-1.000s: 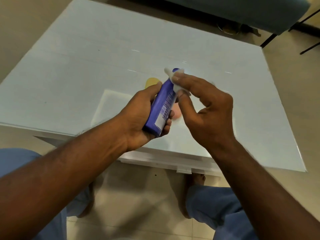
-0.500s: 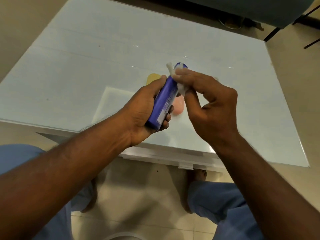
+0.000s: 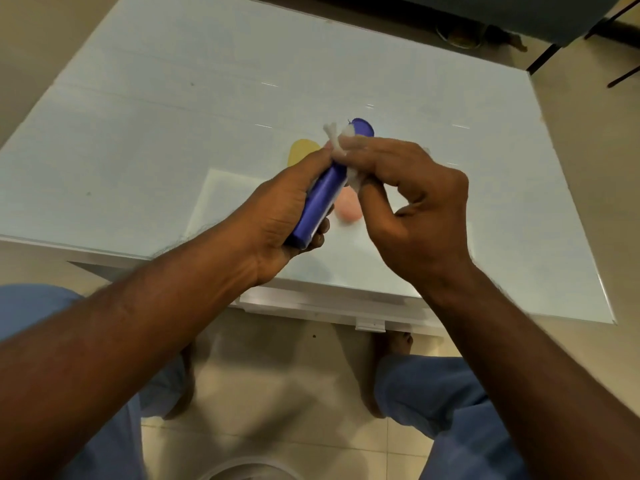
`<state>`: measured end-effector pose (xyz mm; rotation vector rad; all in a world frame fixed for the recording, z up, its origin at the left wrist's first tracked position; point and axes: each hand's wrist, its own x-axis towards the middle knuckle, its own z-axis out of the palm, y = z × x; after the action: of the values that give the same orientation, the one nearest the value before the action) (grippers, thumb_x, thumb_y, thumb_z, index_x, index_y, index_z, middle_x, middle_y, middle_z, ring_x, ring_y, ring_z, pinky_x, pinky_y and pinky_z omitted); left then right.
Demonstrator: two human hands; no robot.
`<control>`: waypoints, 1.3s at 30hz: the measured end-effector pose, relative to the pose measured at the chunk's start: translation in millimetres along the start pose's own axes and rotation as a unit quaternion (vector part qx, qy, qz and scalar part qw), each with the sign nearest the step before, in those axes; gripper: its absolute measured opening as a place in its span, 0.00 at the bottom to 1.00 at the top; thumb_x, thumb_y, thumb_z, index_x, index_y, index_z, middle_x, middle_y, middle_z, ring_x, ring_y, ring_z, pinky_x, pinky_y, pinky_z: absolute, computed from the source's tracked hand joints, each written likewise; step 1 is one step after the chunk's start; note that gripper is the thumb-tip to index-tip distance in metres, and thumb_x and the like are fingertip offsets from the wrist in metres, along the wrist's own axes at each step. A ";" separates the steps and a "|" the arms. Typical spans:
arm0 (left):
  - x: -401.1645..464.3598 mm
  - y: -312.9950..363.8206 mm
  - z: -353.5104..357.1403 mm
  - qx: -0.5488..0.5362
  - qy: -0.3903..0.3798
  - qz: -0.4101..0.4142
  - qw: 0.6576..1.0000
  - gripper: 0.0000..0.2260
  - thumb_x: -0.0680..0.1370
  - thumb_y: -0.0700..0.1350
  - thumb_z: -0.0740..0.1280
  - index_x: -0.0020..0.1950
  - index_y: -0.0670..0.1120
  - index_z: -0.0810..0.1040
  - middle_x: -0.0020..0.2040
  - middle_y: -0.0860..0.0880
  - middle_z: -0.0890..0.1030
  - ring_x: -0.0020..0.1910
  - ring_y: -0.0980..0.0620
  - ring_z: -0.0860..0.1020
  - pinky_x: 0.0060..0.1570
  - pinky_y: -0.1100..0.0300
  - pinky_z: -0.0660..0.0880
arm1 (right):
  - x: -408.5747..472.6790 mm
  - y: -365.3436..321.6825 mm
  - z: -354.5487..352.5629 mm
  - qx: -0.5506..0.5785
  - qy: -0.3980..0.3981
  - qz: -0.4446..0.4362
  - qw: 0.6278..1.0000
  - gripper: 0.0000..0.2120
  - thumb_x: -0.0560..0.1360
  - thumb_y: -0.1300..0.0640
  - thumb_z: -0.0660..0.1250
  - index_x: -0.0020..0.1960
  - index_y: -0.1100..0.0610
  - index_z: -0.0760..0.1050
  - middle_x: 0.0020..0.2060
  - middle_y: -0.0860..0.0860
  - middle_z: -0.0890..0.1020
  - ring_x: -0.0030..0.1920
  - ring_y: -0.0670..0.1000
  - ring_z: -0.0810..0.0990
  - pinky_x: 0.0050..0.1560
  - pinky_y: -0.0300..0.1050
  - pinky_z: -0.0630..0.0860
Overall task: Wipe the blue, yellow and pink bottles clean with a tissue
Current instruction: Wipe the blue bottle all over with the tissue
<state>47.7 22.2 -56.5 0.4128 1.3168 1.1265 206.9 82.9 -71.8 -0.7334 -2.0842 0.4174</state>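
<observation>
The left hand (image 3: 277, 223) is wrapped around the lower part of the blue bottle (image 3: 323, 195), its fingers closed tight on it. The bottle is held up above the tabletop (image 3: 173, 116), tilted, cap end away from the person. The right hand (image 3: 412, 209) pinches a white tissue (image 3: 341, 142) against the bottle's top part — fingers closed on the tissue. Under the hands, near the tabletop's front edge, stand a yellow bottle (image 3: 301, 154) and a pink bottle (image 3: 348, 207) — both partly hidden.

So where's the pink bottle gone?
In the head view, the pink bottle sits on the table, peeking out between the two hands, just beneath the blue bottle.
</observation>
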 end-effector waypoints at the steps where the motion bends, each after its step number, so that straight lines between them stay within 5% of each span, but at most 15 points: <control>1: 0.3 -1.0 -0.4 -0.003 0.003 -0.002 1.000 0.24 0.79 0.64 0.65 0.61 0.46 0.79 0.43 0.45 0.81 0.37 0.51 0.78 0.37 0.58 0.79 | -0.9 -1.8 -0.7 0.012 -0.006 -0.015 1.000 0.13 0.76 0.72 0.70 0.57 0.64 0.87 0.57 0.55 0.88 0.60 0.54 0.87 0.66 0.55 0.82; 5: -1.9 -1.3 -1.5 0.005 0.013 0.002 1.000 0.20 0.79 0.63 0.65 0.57 0.48 0.79 0.41 0.46 0.80 0.36 0.53 0.77 0.33 0.61 0.79 | -0.3 -6.5 -1.3 0.022 -0.020 -0.062 0.998 0.10 0.76 0.69 0.69 0.52 0.63 0.88 0.52 0.54 0.90 0.54 0.53 0.89 0.62 0.50 0.83; 14: -6.8 7.3 2.9 -0.040 -0.007 0.032 0.999 0.18 0.80 0.60 0.66 0.61 0.49 0.80 0.42 0.49 0.87 0.38 0.52 0.85 0.39 0.57 0.82 | 3.8 -6.0 0.8 0.043 0.006 0.035 0.998 0.13 0.82 0.63 0.65 0.62 0.64 0.85 0.60 0.55 0.87 0.63 0.50 0.86 0.67 0.46 0.83; 22: -8.0 9.4 1.2 -0.158 -0.049 0.021 0.986 0.24 0.85 0.61 0.52 0.71 0.48 0.75 0.61 0.42 0.85 0.53 0.42 0.86 0.53 0.43 0.83 | 4.4 -0.5 -1.3 0.035 -0.001 0.063 0.997 0.13 0.83 0.63 0.66 0.65 0.63 0.83 0.62 0.50 0.84 0.65 0.45 0.83 0.66 0.37 0.81; 28: -9.9 11.0 1.9 -0.119 -0.045 0.009 0.992 0.19 0.85 0.58 0.55 0.63 0.48 0.78 0.46 0.45 0.88 0.40 0.46 0.87 0.38 0.53 0.83 | 3.0 -0.3 0.7 0.018 -0.004 0.056 0.998 0.15 0.83 0.65 0.68 0.69 0.64 0.81 0.66 0.53 0.83 0.68 0.48 0.82 0.70 0.36 0.78; 34: -7.8 7.7 4.7 -0.109 -0.030 0.025 0.993 0.19 0.85 0.57 0.57 0.66 0.47 0.78 0.50 0.45 0.87 0.42 0.47 0.87 0.43 0.51 0.84 | 1.9 -1.8 0.7 0.014 -0.017 0.021 1.000 0.17 0.82 0.69 0.70 0.70 0.67 0.80 0.69 0.60 0.82 0.72 0.54 0.81 0.72 0.43 0.78; 39: -2.7 14.4 -7.2 -0.194 -0.022 0.003 0.981 0.25 0.86 0.60 0.54 0.67 0.42 0.78 0.54 0.43 0.87 0.49 0.48 0.85 0.46 0.55 0.83 | -11.9 -15.8 12.0 0.021 -0.096 -0.112 0.989 0.14 0.77 0.69 0.69 0.61 0.65 0.86 0.63 0.58 0.86 0.66 0.57 0.85 0.66 0.62 0.80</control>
<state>35.7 24.1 -45.6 0.1523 1.0269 1.3372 196.9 62.8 -77.6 -0.4421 -2.3014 0.4172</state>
